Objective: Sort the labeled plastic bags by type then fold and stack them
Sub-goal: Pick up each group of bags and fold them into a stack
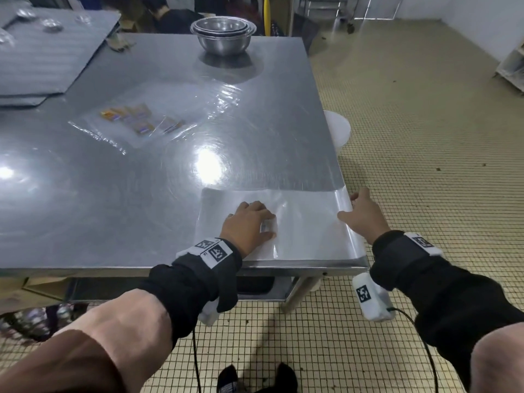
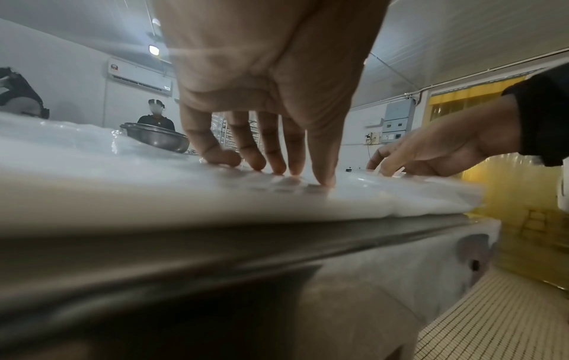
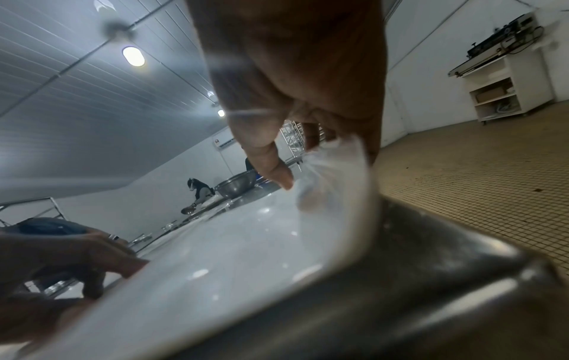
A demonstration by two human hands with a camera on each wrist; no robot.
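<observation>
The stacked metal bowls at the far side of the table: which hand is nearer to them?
Left, slightly. The left hand presses on the plastic bags almost straight below the metal bowls; the right hand grips the bags' edge at the table's right rim.

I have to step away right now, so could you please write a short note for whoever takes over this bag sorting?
Left hand: flat, fingers straight, pressing on the white bag stack at the table's near right corner.
Right hand: pinching the stack's right edge, which overhangs the table's side.
Clear bags with orange labels lie spread flat mid-table, beyond the stack; steel bowls sit at the far edge.
Done: white bags are gathered into one pile.
Left: probably fold the overhanging edge in, then fold and stack the clear labeled bags.
</observation>
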